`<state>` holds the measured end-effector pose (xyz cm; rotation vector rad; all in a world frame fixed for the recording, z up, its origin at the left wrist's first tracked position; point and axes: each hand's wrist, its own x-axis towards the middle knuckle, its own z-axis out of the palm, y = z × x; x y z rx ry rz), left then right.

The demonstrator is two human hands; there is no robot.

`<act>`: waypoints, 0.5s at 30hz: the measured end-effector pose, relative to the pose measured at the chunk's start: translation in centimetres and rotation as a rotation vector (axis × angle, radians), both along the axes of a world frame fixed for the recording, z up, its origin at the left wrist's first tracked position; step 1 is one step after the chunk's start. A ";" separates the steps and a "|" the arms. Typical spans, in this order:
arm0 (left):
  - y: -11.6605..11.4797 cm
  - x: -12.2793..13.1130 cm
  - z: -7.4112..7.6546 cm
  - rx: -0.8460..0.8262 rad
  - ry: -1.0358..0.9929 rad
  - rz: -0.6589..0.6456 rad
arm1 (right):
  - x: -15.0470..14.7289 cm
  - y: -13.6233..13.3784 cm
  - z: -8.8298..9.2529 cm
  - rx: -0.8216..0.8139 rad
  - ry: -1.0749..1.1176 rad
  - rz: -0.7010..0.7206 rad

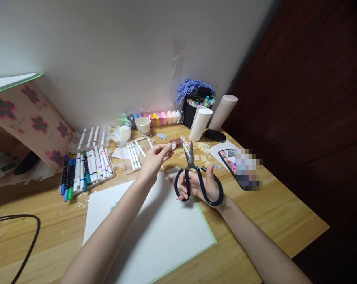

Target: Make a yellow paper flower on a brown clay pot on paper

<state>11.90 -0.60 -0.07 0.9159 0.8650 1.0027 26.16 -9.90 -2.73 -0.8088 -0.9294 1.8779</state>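
My right hand [197, 185] has its fingers and palm through the handles of black-handled scissors [190, 157], whose blades point up and stand slightly apart. To the left, my left hand [157, 157] pinches a small pale scrap [173, 146] that looks like paper, close to the blade tips but apart from them. Below both hands lies a white sheet with a green edge [172, 232], with small blue bits on it partly behind my left forearm. Several cream scraps [204, 148] are scattered on the table beyond the scissors.
Markers [92, 165] lie at the left beside an open marker case [133, 157]. Farther back are a paper cup [142, 126], a clear bowl [119, 134] and coloured clay packs [163, 118]. White cylinders [200, 124] and a phone [240, 169] stand and lie at the right. A black cable [33, 240] curls front left.
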 end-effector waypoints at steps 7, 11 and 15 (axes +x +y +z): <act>-1.5 0.8 0.9 0.048 0.100 0.017 | -2.2 -0.7 -1.1 0.051 -0.172 -0.166; -2.0 1.0 1.2 0.083 0.142 0.051 | -2.4 -0.8 -1.1 0.060 -0.238 -0.210; -1.9 0.9 1.1 0.144 0.160 0.105 | -2.3 -0.7 -1.3 0.049 -0.264 -0.169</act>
